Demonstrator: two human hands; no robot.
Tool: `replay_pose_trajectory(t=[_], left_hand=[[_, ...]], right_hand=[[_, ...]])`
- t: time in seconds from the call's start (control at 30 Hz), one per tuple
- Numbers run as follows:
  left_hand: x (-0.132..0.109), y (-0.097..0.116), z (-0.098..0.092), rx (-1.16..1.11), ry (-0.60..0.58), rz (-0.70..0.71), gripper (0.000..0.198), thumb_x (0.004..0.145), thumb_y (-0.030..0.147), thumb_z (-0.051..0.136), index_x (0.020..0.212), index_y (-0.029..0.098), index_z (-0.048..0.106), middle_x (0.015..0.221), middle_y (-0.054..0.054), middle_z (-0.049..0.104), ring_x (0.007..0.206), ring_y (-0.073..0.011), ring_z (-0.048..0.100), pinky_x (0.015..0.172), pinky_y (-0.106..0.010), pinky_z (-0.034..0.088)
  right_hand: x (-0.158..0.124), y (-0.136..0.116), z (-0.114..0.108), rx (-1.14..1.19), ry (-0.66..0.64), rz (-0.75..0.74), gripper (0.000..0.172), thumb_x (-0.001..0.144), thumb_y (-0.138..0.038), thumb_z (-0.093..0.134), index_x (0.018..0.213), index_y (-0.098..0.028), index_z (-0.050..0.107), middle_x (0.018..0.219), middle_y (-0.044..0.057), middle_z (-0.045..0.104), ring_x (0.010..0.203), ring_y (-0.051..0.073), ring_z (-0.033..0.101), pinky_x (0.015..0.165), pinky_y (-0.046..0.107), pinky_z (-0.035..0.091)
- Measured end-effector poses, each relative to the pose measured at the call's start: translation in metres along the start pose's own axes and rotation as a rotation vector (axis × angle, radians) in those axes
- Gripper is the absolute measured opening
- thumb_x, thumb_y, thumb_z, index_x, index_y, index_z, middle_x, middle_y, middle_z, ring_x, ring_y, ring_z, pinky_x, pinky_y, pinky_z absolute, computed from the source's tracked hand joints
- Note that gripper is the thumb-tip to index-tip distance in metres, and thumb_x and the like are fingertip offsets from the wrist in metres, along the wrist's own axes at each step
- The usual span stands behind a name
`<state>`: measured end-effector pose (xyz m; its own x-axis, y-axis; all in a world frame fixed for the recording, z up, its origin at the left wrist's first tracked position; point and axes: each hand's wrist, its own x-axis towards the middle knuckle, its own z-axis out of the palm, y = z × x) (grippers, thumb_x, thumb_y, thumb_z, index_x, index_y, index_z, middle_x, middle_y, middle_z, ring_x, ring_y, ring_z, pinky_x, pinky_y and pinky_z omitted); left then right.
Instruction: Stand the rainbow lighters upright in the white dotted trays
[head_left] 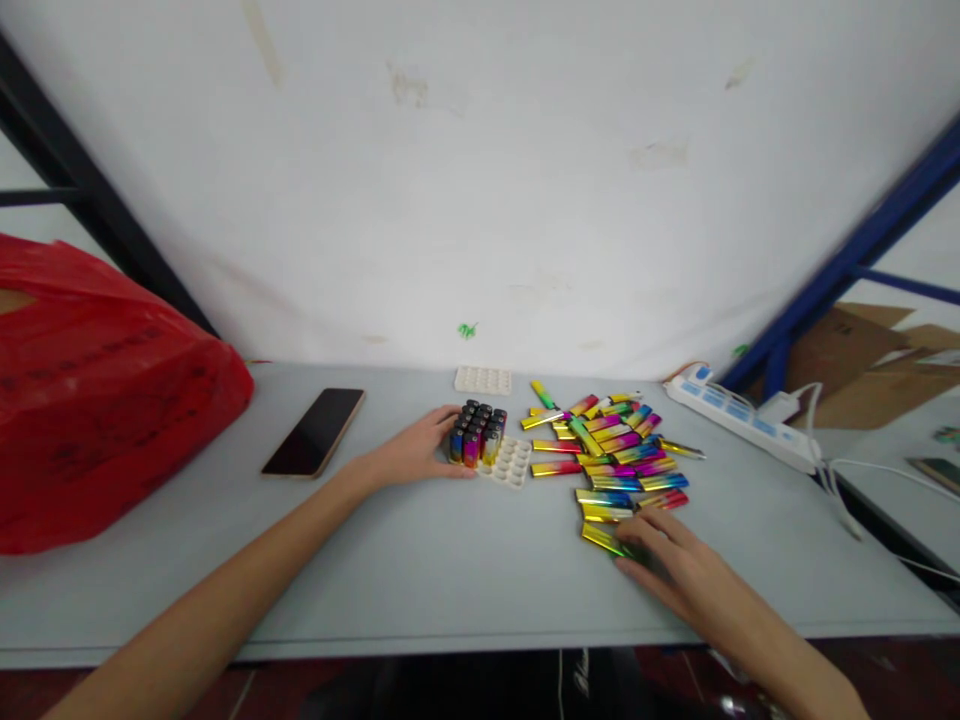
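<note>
A pile of shiny rainbow-coloured lighters (615, 450) lies on the grey table (420, 560), right of centre. A white tray (510, 462) holds several lighters standing upright (477, 432) in its left part; its right pockets show bare. My left hand (416, 450) rests against the tray's left side, fingers curled round the standing lighters. My right hand (667, 560) lies at the near edge of the pile, its fingertips on a yellow-green lighter (604, 540); whether it grips it I cannot make out.
A second white tray (483, 379) sits by the wall. A dark phone (315, 431) lies left of the tray, a red plastic bag (97, 390) fills the far left. A white power strip (739, 418) with cables runs along the right.
</note>
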<state>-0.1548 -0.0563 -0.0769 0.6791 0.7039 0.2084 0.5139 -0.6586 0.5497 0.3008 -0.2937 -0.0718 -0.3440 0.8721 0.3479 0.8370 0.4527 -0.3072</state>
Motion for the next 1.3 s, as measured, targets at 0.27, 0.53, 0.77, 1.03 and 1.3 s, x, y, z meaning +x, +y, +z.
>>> replay_pose_trajectory(t=[0.27, 0.53, 0.77, 1.03, 1.3], left_hand=[[0.000, 0.005, -0.004, 0.023, -0.018, -0.005, 0.098, 0.095, 0.076, 0.104, 0.171, 0.022, 0.074, 0.188, -0.021, 0.067, 0.174, -0.0500, 0.065, 0.151, -0.062, 0.052], [0.000, 0.004, -0.003, 0.003, -0.027, -0.017, 0.104, 0.095, 0.078, 0.105, 0.175, 0.019, 0.073, 0.191, -0.023, 0.064, 0.177, -0.0520, 0.063, 0.153, -0.063, 0.048], [-0.002, 0.000, 0.000, -0.033, -0.013, -0.002, 0.107, 0.094, 0.080, 0.106, 0.179, 0.025, 0.071, 0.191, -0.019, 0.064, 0.177, -0.0482, 0.062, 0.155, -0.061, 0.046], [-0.002, -0.002, 0.000, -0.038, -0.014, 0.044, 0.097, 0.099, 0.079, 0.102, 0.176, 0.027, 0.073, 0.184, -0.017, 0.070, 0.172, -0.0438, 0.066, 0.153, -0.058, 0.048], [-0.001, 0.003, -0.002, -0.028, -0.006, 0.035, 0.095, 0.098, 0.072, 0.104, 0.175, 0.024, 0.073, 0.184, -0.018, 0.070, 0.171, -0.0458, 0.068, 0.152, -0.059, 0.050]], right_hand=[[0.034, -0.008, -0.001, 0.374, 0.107, 0.308, 0.044, 0.119, -0.071, 0.076, 0.126, -0.029, 0.085, 0.096, 0.005, 0.086, 0.083, 0.028, 0.083, 0.076, 0.039, 0.072], [0.158, -0.023, -0.002, 0.824, 0.338, 0.355, 0.074, 0.098, -0.099, 0.086, 0.108, -0.026, 0.085, 0.093, 0.004, 0.076, 0.084, 0.024, 0.070, 0.074, 0.036, 0.060], [0.217, -0.056, 0.022, 1.124, -0.032, 0.200, 0.073, 0.104, -0.105, 0.073, 0.108, -0.032, 0.063, 0.072, -0.009, 0.055, 0.058, 0.017, 0.048, 0.059, 0.031, 0.049], [0.208, -0.062, 0.058, 0.625, 0.186, 0.125, 0.071, 0.113, -0.093, 0.061, 0.080, -0.030, 0.051, 0.071, -0.004, 0.051, 0.071, 0.019, 0.050, 0.068, 0.033, 0.042], [0.198, -0.061, 0.063, 0.553, 0.209, 0.153, 0.059, 0.111, -0.066, 0.059, 0.069, -0.033, 0.033, 0.063, -0.005, 0.039, 0.064, 0.018, 0.037, 0.065, 0.035, 0.032]])
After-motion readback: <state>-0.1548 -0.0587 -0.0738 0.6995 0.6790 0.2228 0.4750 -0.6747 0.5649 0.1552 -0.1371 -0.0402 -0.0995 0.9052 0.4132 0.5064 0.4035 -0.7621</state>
